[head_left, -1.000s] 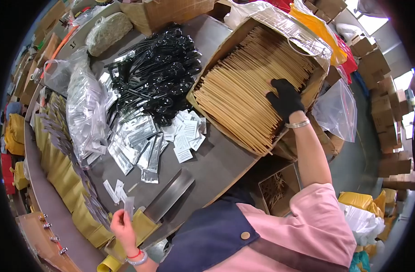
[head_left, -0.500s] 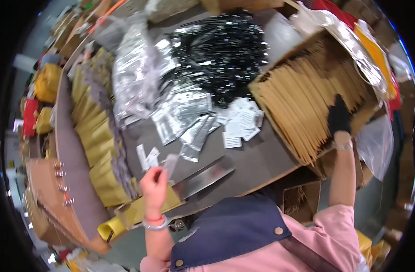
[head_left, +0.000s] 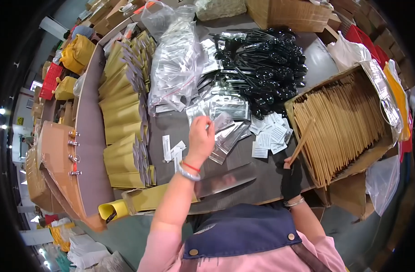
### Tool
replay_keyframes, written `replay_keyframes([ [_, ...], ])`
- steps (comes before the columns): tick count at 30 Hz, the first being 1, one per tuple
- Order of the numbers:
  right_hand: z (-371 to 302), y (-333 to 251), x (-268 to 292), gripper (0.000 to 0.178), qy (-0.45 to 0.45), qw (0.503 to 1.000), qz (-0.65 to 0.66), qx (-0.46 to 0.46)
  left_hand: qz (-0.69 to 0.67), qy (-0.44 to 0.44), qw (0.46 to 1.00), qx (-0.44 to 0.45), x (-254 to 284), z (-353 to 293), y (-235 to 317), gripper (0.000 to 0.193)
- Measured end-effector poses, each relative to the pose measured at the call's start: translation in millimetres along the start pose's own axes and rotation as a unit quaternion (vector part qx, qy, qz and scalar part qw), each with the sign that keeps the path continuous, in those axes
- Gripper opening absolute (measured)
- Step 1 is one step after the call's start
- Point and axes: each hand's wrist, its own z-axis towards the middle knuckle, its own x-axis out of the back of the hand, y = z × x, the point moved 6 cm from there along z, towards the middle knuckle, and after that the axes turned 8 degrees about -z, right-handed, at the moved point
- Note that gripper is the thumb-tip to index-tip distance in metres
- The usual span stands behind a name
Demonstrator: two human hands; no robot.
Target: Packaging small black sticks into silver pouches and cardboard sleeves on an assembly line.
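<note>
Hands (head_left: 201,138): two | left: one translucent packet (head_left: 223,121) | right (head_left: 291,182): brown sticks (head_left: 301,144), count unclear

A small, half-clear packet (head_left: 224,121) is pinched in the left hand (head_left: 201,139), pointing up and to the right above the silver packets (head_left: 230,110), and whether it touches them I cannot tell. A slim, light-brown strip (head_left: 301,142), straight and slanting up to the right, is held near its lower end by the gloved right hand (head_left: 291,182).
</note>
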Motion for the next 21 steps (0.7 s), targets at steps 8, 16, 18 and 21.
replay_keyframes([
  [8,90.0,-86.3,-16.1,0.014,0.008,0.986,-0.088,0.141,0.112,-0.139,0.983,-0.040,-21.3,31.7,-10.4,0.043],
  [16,134.5,-121.2,-74.3,0.033,-0.098,0.944,-0.245,0.201,0.109,-0.084,0.990,-0.024,-9.9,9.1,-1.3,0.047],
  [18,136.4,-113.0,-88.4,0.029,-0.140,0.924,-0.306,0.182,0.122,-0.053,0.990,-0.056,-7.0,8.9,3.8,0.044],
  [21,137.7,-100.4,-97.1,0.024,-0.151,0.917,-0.326,0.175,0.123,-0.042,0.988,-0.085,-3.0,6.9,9.7,0.039],
])
